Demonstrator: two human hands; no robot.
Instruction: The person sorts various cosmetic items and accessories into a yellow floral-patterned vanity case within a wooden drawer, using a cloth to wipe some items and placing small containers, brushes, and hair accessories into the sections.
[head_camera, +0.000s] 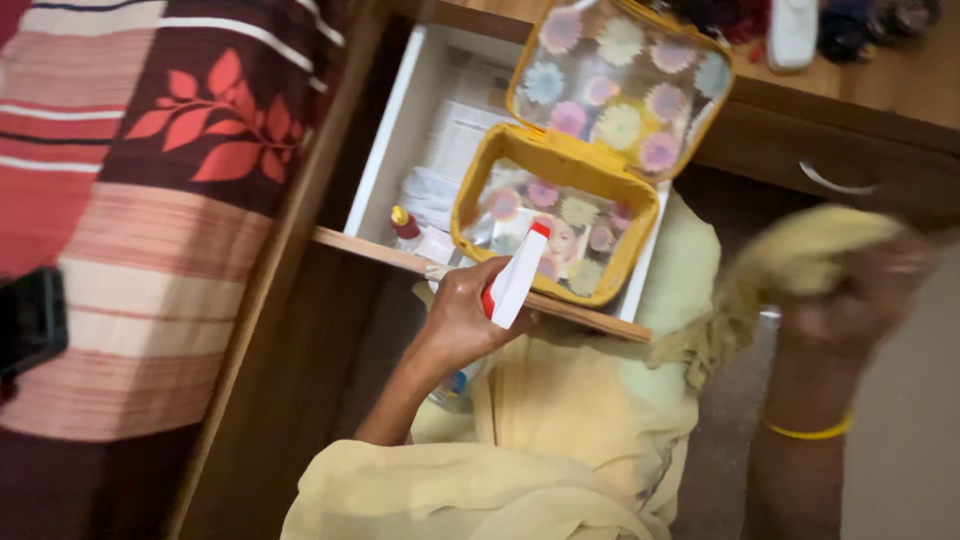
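My left hand (462, 318) grips a spray bottle (517, 277) with a white and red trigger head, held just over the front edge of an open white drawer (395, 120). Its nozzle points toward an open yellow case (560, 205) with clear flowered panels, which rests in the drawer with its lid (620, 80) raised. Out to the right, my blurred right hand (860, 295) clutches a pale yellow cloth (800, 255) in front of the dark wooden cabinet. A yellow bangle (810, 432) circles that wrist.
A small red bottle with a yellow cap (404, 228) and papers lie in the drawer. A striped red bedspread with leaf print (150, 200) fills the left. A black device (30, 320) lies on it. A white object (792, 30) sits on the wooden top.
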